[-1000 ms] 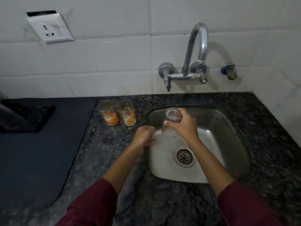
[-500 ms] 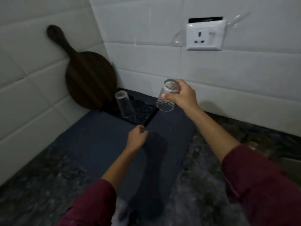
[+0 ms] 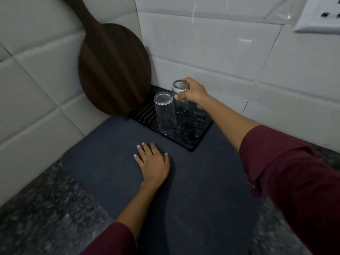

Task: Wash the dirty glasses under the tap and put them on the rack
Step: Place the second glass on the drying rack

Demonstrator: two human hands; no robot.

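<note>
A black pegged rack [image 3: 195, 140] sits in the corner on a dark mat [image 3: 184, 181]. One clear ribbed glass [image 3: 164, 111] stands upside down on the rack. Just behind it my right hand [image 3: 193, 92] grips a second clear glass [image 3: 181, 100], also upside down, its mouth at or just above the rack. My left hand [image 3: 152, 161] lies flat on the mat in front of the rack, fingers straight, holding nothing.
A round dark wooden board [image 3: 112, 70] leans against the tiled wall just left of the rack. A white wall socket [image 3: 320, 17] is at the top right. Speckled stone counter [image 3: 46, 208] surrounds the mat.
The view swung from the sink to the corner. My right hand carried the glass over and lowered it behind the standing glass. My left hand went from loosely curled to flat on the mat.
</note>
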